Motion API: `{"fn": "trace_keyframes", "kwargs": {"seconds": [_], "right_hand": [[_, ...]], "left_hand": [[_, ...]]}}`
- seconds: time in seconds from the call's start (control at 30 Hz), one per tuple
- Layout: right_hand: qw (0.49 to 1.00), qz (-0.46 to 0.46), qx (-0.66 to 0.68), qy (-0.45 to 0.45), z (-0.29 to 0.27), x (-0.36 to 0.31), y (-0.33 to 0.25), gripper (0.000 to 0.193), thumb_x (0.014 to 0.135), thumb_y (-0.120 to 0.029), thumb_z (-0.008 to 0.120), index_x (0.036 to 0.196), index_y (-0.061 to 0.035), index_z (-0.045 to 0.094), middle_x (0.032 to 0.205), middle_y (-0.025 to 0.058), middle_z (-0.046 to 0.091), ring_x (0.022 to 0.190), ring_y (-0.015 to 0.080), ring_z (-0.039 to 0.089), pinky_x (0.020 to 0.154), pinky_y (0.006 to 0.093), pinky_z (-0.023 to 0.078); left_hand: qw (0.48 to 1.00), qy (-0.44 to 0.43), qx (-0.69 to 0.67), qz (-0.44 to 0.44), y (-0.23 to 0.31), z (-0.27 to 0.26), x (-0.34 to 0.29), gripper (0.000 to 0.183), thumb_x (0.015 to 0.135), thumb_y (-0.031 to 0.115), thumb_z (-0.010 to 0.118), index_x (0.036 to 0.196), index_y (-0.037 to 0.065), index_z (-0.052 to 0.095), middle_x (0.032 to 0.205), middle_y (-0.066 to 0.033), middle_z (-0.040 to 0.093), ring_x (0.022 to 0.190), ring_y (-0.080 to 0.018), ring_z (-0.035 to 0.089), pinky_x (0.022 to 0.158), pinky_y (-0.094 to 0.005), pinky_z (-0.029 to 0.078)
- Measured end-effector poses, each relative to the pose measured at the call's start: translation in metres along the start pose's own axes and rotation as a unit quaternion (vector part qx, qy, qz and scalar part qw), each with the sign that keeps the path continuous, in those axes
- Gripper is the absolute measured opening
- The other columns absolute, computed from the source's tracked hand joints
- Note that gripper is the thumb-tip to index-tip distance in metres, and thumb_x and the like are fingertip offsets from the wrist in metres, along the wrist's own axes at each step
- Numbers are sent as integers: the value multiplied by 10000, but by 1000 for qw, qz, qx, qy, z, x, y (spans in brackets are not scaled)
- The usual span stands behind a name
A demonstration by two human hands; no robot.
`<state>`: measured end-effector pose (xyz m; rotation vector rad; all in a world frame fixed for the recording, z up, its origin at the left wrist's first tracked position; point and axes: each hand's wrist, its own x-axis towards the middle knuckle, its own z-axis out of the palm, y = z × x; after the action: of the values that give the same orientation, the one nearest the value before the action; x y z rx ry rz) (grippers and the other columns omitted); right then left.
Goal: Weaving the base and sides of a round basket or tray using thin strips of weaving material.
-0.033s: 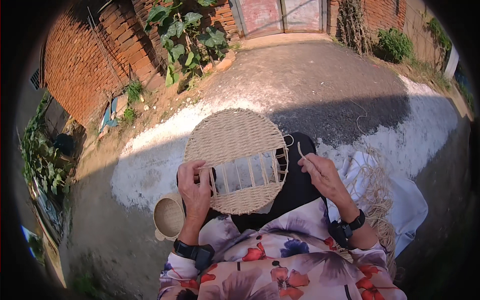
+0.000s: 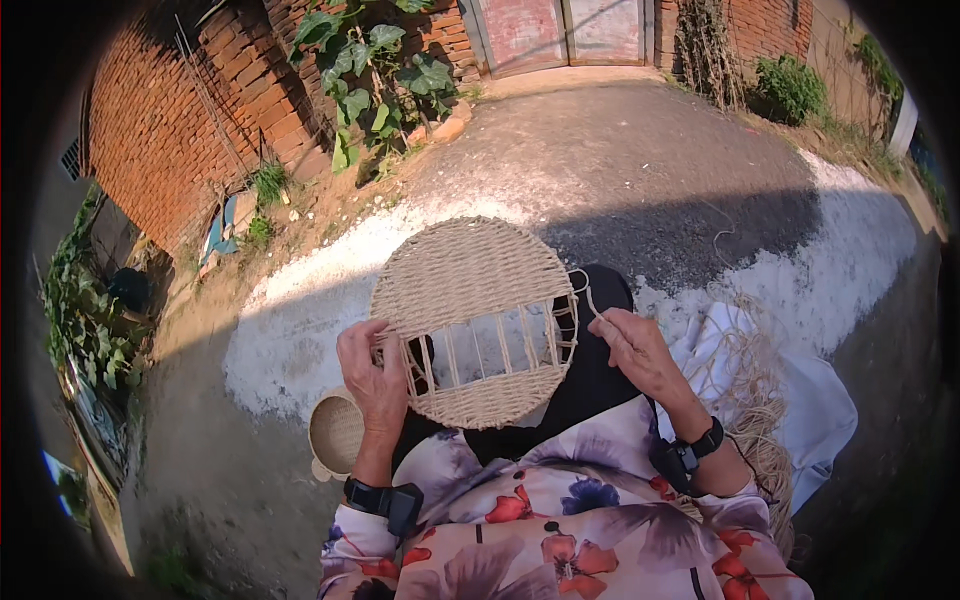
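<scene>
A round woven panel (image 2: pixel 465 270) of pale twisted cord rests across my lap. Its upper part and a lower band are tightly woven; between them is a gap (image 2: pixel 480 350) crossed by several upright cords. My left hand (image 2: pixel 374 375) is closed on the panel's left rim at the end of the gap, its fingertips partly hidden. To the right of the panel, my right hand (image 2: pixel 638 352) pinches a strand of cord (image 2: pixel 587 290). That strand arcs from the panel's right edge to my fingers, with some slack.
A small round woven basket (image 2: pixel 335 436) sits on the ground at my left. Right of my legs, a tangled heap of cord (image 2: pixel 757 410) lies against a white sack-like cloth (image 2: pixel 815 395). Farther off are a leafy vine (image 2: pixel 365 85), a brick wall (image 2: pixel 160 140) and a door (image 2: pixel 560 35).
My left hand has shifted slightly left along the panel's rim. The strand near my right hand, earlier showing as a separate upright piece, now curves from the panel's edge to my fingers.
</scene>
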<state>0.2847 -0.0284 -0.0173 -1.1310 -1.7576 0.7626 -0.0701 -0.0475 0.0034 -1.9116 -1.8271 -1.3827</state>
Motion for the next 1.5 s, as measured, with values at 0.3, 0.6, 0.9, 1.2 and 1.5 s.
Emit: {"fn": "trace_keyframes", "kwargs": {"seconds": [0.3,0.6,0.9,1.2,1.5], "right_hand": [[991,133,2,12,41,18,-5,276,1035,-239,506,980,-9,648,818,54,630,574,131,622,461,267,468],[981,178,79,-7,51,18,-11,217,971,-173,535,971,-3,671,833,92,624,693,201,614,625,349,482],[979,56,61,-184,39,3,-85,289,1033,-233,516,1110,6,659,805,131,651,620,203,624,608,329,509],[899,48,90,-426,99,-6,-93,367,1059,-309,504,1123,11,672,826,141,675,651,216,634,642,327,527],[945,-18,47,-322,74,17,-87,269,991,-201,616,1099,34,687,919,106,703,840,174,664,751,302,523]], "left_hand": [[972,19,-149,-178,-47,13,-23,285,1018,199,572,1230,10,563,973,-92,652,847,-163,615,765,-319,511],[972,13,-155,-177,-53,11,-23,248,994,172,601,1197,31,606,895,-88,626,804,-185,608,744,-340,507],[967,-147,-208,10,31,-29,-40,183,937,56,635,1101,3,699,875,-128,634,770,-248,625,710,-331,504],[798,-267,-477,-254,44,-34,-83,197,1034,170,560,1100,15,662,946,-45,609,838,-125,603,774,-286,503],[682,-13,-617,-392,-64,-117,-86,159,1032,221,568,1063,66,585,716,50,434,571,-53,413,508,-223,371]]}}
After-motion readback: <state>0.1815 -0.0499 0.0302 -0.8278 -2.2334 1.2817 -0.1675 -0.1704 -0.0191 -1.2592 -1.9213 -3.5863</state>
